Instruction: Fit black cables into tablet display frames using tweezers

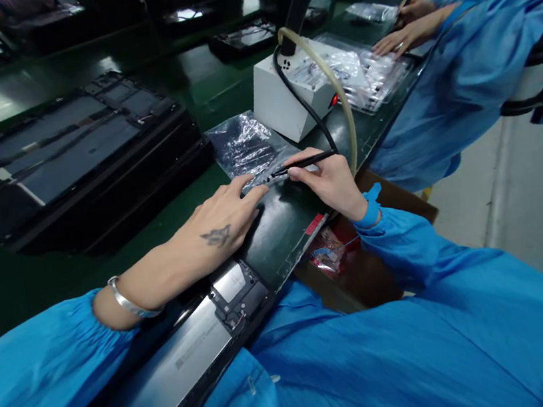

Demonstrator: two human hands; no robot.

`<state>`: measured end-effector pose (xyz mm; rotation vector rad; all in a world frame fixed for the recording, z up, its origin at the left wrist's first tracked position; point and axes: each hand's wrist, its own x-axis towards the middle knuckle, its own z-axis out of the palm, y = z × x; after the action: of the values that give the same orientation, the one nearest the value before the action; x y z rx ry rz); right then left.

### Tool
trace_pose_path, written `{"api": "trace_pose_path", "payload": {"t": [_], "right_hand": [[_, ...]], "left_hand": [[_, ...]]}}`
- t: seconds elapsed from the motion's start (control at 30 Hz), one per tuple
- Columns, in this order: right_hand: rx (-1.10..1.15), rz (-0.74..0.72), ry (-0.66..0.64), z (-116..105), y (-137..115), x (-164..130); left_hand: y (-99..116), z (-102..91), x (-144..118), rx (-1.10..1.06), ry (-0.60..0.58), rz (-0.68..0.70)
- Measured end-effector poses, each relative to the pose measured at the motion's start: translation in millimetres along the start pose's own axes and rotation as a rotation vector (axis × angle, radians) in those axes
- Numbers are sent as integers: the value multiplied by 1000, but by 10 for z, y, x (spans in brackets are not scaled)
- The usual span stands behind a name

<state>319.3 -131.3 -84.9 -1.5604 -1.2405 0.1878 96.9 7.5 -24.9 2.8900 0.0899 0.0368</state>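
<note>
My right hand grips a thin black pen-like tool, held nearly level with its tip pointing left. My left hand lies flat on the green bench, its fingertips pressing a small part right at the tool's tip; the part itself is too small to make out. Both hands work beside a crinkled clear plastic bag. Under my left forearm lies an opened flat device with a silver panel and exposed black circuitry.
A white box with a black cable and a yellowish hose stands behind my hands. Black trays holding opened devices sit at the left. A co-worker in blue, hands on plastic bags, works at the right.
</note>
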Motion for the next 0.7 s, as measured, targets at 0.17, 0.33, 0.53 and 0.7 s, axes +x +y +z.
{"api": "trace_pose_path", "payload": {"t": [0.17,0.33,0.53,0.7], "right_hand": [[-24,-1,-1,9,3,10],[-38,1,-3,8,0,15],[52,16,16,21,-2,24],[233,18,111,-2,-107,-69]], "left_hand": [[8,-23,-125,-27,33,10],[-61,7,-266,-11,69,15],[-2,-115,-433,27,174,-17],[15,-214,-361,140,183,-8]]}}
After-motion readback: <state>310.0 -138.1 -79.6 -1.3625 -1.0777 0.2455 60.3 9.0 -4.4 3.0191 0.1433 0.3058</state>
